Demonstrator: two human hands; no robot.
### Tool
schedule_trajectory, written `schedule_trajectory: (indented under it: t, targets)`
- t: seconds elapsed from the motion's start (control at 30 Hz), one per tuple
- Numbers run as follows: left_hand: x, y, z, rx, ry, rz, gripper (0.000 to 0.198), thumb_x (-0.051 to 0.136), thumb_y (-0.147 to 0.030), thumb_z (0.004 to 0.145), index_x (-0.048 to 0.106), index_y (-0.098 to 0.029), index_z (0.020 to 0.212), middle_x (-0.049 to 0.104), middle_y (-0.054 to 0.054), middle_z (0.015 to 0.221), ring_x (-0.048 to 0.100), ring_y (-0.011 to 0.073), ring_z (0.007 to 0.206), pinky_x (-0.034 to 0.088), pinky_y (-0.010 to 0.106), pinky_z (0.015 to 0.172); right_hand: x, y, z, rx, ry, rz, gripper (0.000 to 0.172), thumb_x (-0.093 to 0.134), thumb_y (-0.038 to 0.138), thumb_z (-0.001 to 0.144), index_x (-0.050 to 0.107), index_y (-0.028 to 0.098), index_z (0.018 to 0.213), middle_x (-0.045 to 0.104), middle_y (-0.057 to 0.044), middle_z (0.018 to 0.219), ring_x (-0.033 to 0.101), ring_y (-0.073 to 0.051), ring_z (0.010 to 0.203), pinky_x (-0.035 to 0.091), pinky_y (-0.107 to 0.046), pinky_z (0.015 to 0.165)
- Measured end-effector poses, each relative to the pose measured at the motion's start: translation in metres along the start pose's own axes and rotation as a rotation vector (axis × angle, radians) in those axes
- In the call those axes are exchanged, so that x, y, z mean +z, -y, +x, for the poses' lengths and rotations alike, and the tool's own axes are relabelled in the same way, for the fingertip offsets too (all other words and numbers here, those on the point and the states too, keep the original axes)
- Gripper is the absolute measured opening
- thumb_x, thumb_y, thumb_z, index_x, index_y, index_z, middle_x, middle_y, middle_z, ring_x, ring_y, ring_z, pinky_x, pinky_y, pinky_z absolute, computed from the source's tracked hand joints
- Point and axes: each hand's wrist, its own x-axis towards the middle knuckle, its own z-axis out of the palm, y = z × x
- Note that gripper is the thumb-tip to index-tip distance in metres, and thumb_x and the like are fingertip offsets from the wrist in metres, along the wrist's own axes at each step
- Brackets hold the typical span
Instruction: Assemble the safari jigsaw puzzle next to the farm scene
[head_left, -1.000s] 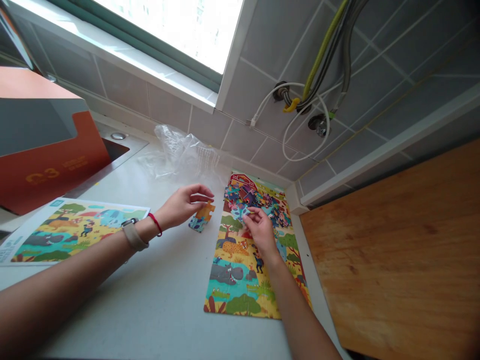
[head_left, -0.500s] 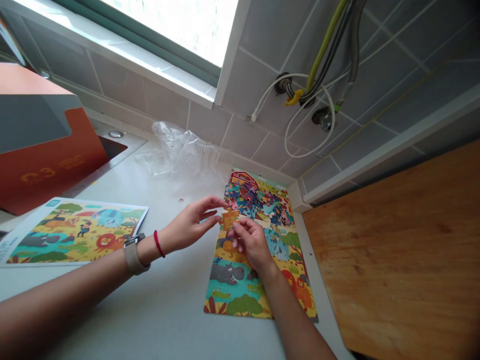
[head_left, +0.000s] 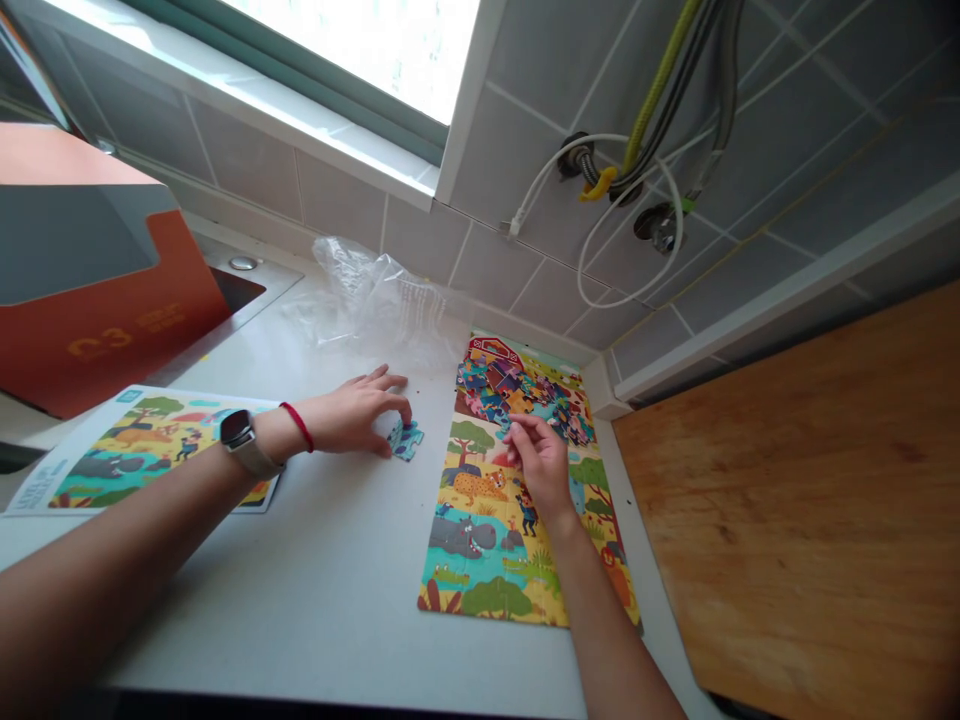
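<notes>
My left hand is over the white countertop with its fingers apart. Its thumb and index finger are beside a blue puzzle piece lying on the counter. My right hand is closed in a pinch above the colourful picture sheet, and a small blue puzzle piece shows at its fingertips, partly hidden. Just beyond those fingers, a heap of loose puzzle pieces covers the far part of the sheet. The sheet shows a hippo, a leopard and trees.
A printed animal picture lies at the left, partly under my left forearm. Behind it stand an orange and grey box and a sink edge. Crumpled clear plastic is near the tiled wall. A wooden board is at the right.
My left hand has moved left, away from my right hand. The orange piece between them is no longer seen there. My right hand has shifted slightly up and right, and the blue piece has come into view.
</notes>
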Motion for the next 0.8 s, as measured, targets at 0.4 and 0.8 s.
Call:
schedule_trajectory:
  t: [0.4,0.8]
  targets:
    - [0.005,-0.022,0.006,0.132,-0.159,-0.100,0.014,0.078,-0.020,0.080,0.071,-0.021,0.091,0.077,0.005,0.099,0.073,0.0221,0.092,0.054,0.030,0.084,0.032,0.012,-0.027,-0.135,0.378,-0.240,0.020,0.072,0.040,0.092,0.083,0.024,0.094,0.073,-0.011,0.119,0.067,-0.018,0.077,0.051,-0.027,0.055]
    - [0.053,-0.076,0.005,0.083,-0.283,-0.402,0.009,0.068,-0.024,0.096,0.074,-0.018,0.093,0.077,0.004,0.076,0.073,0.0159,0.068,0.054,0.027,0.068,0.028,0.013,-0.024,-0.088,0.360,-0.187,0.034,0.073,0.055,0.087,0.081,0.023,0.079,0.075,-0.006,0.076,0.067,-0.023,0.070,0.056,-0.033,0.063]
